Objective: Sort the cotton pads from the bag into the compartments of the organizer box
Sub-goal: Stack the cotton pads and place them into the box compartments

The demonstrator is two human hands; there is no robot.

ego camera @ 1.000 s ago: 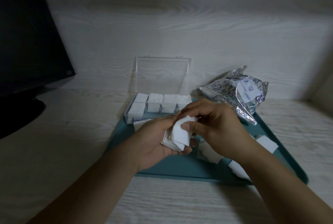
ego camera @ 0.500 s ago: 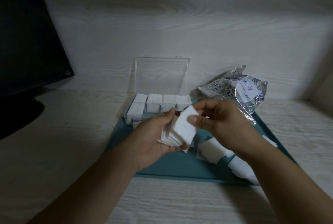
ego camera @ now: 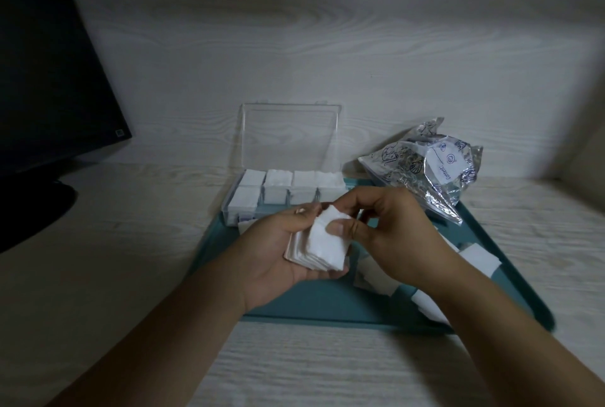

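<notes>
Since half a second earlier, the right hand [ego camera: 389, 236] had drawn the top pad back down against the stack of cotton pads [ego camera: 319, 248], where before it had been lifted a little clear and angled up. Nearest the viewer, two bare forearms reached in from the bottom edge over a pale wood-grain table [ego camera: 98, 275] and met above a teal tray [ego camera: 327, 308]. The left hand [ego camera: 278, 256] lay palm up with its fingers curled under and around the stack, cradling it. The right hand came in from the side, thumb on top of the uppermost pad and fingers curled behind it, pinching that pad at its upper edge. Several loose pads [ego camera: 479, 257] lay scattered on the tray under and beyond the right wrist. Just behind the hands stood the clear organizer box [ego camera: 288, 194], its lid [ego camera: 291, 138] propped open against the wall. Every compartment that showed held white pads, though the hands hid the front row on the right. Judging from this, the sorting looked well along: most compartments seemed filled, while the held stack and the loose pads remained to be placed. To the right of the box, at the tray's far corner, lay the crumpled printed bag [ego camera: 429, 171]; whether it held more pads could not be told. At far left stood a dark monitor [ego camera: 49, 79].
</notes>
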